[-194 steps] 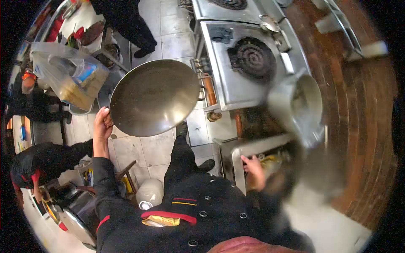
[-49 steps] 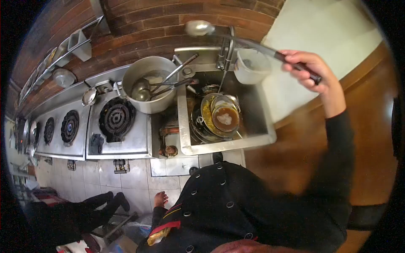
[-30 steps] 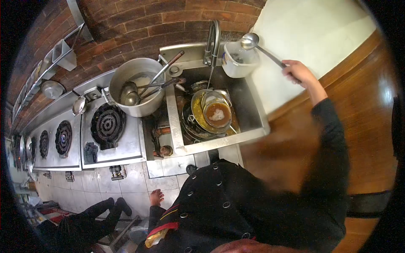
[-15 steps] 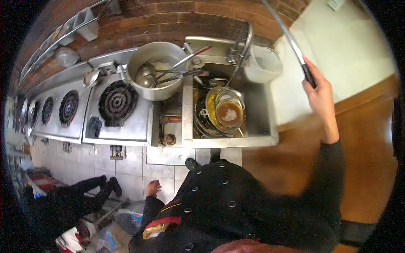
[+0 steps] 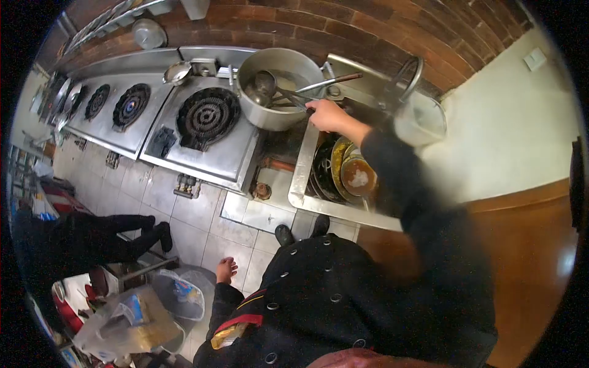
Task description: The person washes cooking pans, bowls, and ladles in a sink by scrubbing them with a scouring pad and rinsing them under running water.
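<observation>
My right hand (image 5: 331,116) is closed round the dark handle end of a ladle at the right rim of a large metal pot (image 5: 279,119). Inside the pot lies a round ladle bowl (image 5: 264,84). Another utensil with a brown-tipped metal handle (image 5: 334,81) leans out over the rim. My left hand (image 5: 226,270) hangs low beside my body, its fingers loosely curled and apart, with nothing in it. Below my right forearm is a metal sink (image 5: 299,187) with stacked pans and a bowl of brown liquid (image 5: 358,178), partly hidden by the sleeve.
Left of the pot runs a steel stove with several black burners (image 5: 208,116). A clear plastic container (image 5: 423,119) stands by the faucet. Another person's dark-clothed legs (image 5: 132,236) are at the left. Plastic bags (image 5: 147,313) lie at lower left.
My right hand has come down and left from the upper right, where it held up a long metal tool with a black handle, to the pot. My left hand stays low.
</observation>
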The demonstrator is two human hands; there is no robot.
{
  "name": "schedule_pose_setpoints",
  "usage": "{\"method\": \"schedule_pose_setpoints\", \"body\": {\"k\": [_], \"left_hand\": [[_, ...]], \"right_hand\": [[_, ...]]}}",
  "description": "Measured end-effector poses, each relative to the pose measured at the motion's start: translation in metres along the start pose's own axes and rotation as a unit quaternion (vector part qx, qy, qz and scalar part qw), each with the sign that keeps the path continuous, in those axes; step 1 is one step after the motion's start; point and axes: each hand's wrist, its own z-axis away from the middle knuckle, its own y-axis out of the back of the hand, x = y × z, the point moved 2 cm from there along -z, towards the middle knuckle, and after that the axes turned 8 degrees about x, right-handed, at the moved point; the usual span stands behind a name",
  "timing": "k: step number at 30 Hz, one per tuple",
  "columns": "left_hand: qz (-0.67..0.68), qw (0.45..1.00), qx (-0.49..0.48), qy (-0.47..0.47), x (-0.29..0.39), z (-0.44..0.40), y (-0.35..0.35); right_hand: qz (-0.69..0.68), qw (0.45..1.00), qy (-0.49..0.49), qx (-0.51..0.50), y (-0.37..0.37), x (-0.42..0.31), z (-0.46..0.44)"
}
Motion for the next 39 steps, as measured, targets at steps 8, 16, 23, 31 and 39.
{"method": "schedule_pose_setpoints", "body": {"k": [8,16,23,31,39], "left_hand": [[0.04,0.991,0.019,0.129,-0.147,-0.005,0.046],[0.021,0.995,-0.022,0.092,-0.087,-0.013,0.028],[-0.02,0.999,-0.02,-0.04,0.018,-0.016,0.005],[-0.123,0.991,-0.054,-0.028,0.054,-0.039,-0.027],[-0.141,0.982,-0.126,-0.003,0.075,-0.077,-0.045]], "right_hand": [[-0.558,0.695,-0.419,-0.173,0.005,-0.03,0.011],[-0.602,0.675,-0.406,-0.13,0.086,-0.023,0.051],[-0.648,0.662,-0.365,-0.099,0.173,-0.018,0.084],[-0.64,0.694,-0.33,0.015,0.321,-0.033,0.147],[-0.53,0.756,-0.343,0.173,0.416,-0.013,0.223]]}}
